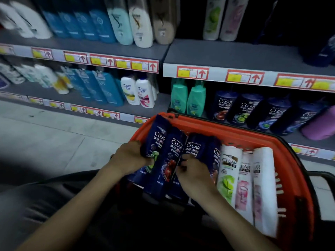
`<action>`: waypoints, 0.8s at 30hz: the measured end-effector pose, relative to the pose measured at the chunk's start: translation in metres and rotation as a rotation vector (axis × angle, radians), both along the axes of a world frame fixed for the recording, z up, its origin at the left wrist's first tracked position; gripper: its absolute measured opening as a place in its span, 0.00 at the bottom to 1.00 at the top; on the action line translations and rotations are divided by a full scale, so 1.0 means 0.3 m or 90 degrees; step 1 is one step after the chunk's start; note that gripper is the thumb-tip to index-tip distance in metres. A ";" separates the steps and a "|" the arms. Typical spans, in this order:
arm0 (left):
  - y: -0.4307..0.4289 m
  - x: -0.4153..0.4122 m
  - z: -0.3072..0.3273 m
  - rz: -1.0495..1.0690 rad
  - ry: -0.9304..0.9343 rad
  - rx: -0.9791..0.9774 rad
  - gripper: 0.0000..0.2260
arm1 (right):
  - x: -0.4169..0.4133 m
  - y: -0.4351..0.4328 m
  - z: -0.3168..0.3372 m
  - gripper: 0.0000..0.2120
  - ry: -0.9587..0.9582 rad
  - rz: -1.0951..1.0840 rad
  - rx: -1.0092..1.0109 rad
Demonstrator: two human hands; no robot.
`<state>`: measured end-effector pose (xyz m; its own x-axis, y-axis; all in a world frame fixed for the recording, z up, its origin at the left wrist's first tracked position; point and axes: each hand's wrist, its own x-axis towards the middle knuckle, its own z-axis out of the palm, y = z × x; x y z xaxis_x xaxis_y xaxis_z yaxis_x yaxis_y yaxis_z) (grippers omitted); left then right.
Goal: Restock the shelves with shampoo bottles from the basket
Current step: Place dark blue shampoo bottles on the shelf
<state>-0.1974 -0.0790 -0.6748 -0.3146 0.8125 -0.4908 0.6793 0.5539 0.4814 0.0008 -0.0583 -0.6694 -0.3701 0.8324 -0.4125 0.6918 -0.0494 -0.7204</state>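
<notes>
Gripping a dark blue shampoo bottle [157,140] at the orange basket's [253,140] left edge, the left hand [131,156] curls around it; the right hand [194,173] pinches a neighbouring blue bottle [194,145] just beside it, white bottles [229,171] lying to its right.

Dim overall, with heavy vignetting at the lower corners and top right, almost black there. Brightest on the pale floor [54,134] at left, lit from above. Motion blur smearing the upper-left bottles [25,20] and the price tags [76,57] (print unreadable). Sharper toward the middle: CLEAR lettering legible on the dark bottles in the basket [235,134]. Soft glare on the white bottles [262,187] at right, edges washed out. Wide-angle bending of the shelf edges [235,77], lines tilting outward. Forearms near the bottom in shadow, slightly soft.
</notes>
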 end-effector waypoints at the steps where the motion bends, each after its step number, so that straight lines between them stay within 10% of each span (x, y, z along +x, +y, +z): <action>1: 0.000 0.005 -0.011 -0.012 -0.025 -0.014 0.22 | -0.034 -0.004 -0.003 0.14 0.006 -0.008 -0.012; 12: 0.023 -0.003 -0.054 0.203 -0.316 0.016 0.21 | -0.115 0.035 -0.058 0.27 0.062 -0.058 -0.073; 18: -0.004 0.014 0.014 0.282 -0.547 0.056 0.11 | 0.142 0.015 -0.097 0.19 -0.051 -0.234 0.209; 24: 0.037 0.075 0.018 0.260 -0.583 0.032 0.26 | 0.220 0.067 -0.129 0.19 -0.039 -0.234 -0.073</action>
<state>-0.1748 -0.0680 -0.6695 -0.0918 0.7528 -0.6519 -0.2026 0.6268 0.7524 0.0667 -0.0381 -0.7079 -0.0274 0.8520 -0.5228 0.6550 -0.3798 -0.6533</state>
